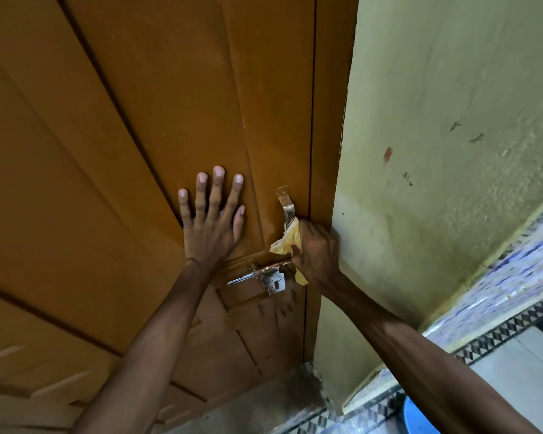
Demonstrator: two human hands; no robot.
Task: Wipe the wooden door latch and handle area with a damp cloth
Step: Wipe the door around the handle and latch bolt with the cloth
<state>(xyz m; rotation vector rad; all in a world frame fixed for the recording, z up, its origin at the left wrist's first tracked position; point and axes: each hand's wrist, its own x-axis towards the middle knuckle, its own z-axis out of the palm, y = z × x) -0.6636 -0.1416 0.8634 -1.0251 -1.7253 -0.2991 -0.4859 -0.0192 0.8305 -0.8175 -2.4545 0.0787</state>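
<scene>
A brown wooden door (138,120) fills the left and middle of the view. Its metal pull handle (285,204) stands near the door's right edge, and a metal sliding latch (264,274) lies just below it. My left hand (212,220) presses flat on the door, fingers spread, left of the handle. My right hand (315,249) is closed around a crumpled yellow cloth (287,242), pressing it against the lower end of the handle, right above the latch. The hand hides part of the cloth and the handle's lower end.
A pale green wall (436,151) with marks stands right of the door frame. Patterned tiles (514,277) run along the lower right. A blue round object (414,415) shows at the bottom right. Grey floor (264,399) lies below the door.
</scene>
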